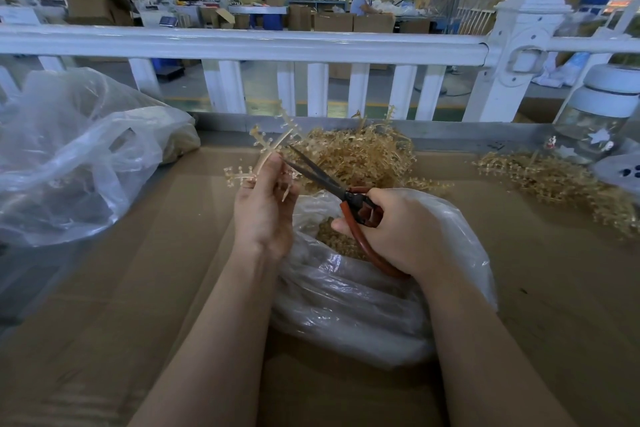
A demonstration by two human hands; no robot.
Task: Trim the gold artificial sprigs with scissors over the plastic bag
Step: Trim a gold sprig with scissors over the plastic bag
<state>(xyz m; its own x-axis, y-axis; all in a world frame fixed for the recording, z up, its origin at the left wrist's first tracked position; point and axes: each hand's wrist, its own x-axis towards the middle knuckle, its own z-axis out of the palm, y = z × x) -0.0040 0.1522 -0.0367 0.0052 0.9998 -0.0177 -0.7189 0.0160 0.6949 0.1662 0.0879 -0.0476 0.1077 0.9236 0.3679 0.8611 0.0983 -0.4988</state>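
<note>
While both my hands work above the cardboard-covered table [138,288], I note the risks in order of size. Directly under my right hand lies the plastic bag [346,305], its mouth open and gold offcuts showing inside; its loose film rises close to the scissor handles, and I judge it could snag on them or fold over the opening, sending trimmings onto the cardboard instead. Beyond my hands sits a pile of sprigs [356,152], with a second pile [554,180] far off to my right; cut pieces flying forward could mix with that stock.

My right hand [405,232] is curled round the red handles of the scissors [332,187], blades parted and pointing up and away toward my left hand. My left hand [263,208] pinches the stem of one gold sprig [270,146], holding it upright, just left of the bag's mouth rather than squarely over it. The blade tips stand very near my left fingertips [273,163]; closing them without shifting the stem outward risks a nick. Whether the blades already touch the stem I cannot tell.
</note>
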